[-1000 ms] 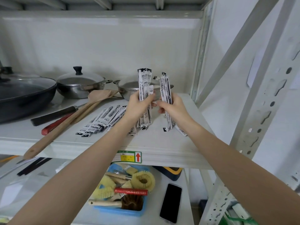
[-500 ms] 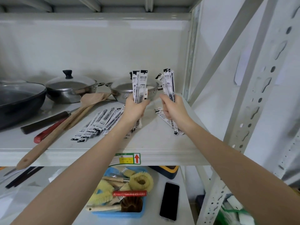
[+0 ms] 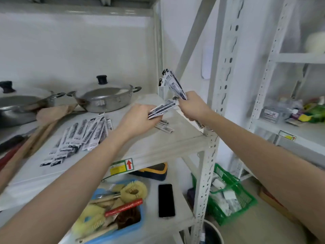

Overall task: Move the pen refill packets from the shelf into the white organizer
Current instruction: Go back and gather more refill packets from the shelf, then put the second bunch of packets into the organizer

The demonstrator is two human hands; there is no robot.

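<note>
Gathering refill packets from the shelf [image 3: 158, 145].
Left hand [image 3: 139, 118] pinches packets [image 3: 162, 108]; right hand [image 3: 193, 106] grips a fanned bundle [image 3: 173, 83]. Square the bundle before carrying.

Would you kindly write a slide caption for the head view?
Both hands, left and right, grip black-and-white pen refill packets above the white metal shelf.

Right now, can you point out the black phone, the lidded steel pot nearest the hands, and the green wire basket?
black phone [image 3: 166, 200], head view, middle of its dark screen.
lidded steel pot [image 3: 103, 98], head view, its metal lid.
green wire basket [image 3: 246, 202], head view, its right rim.
</note>
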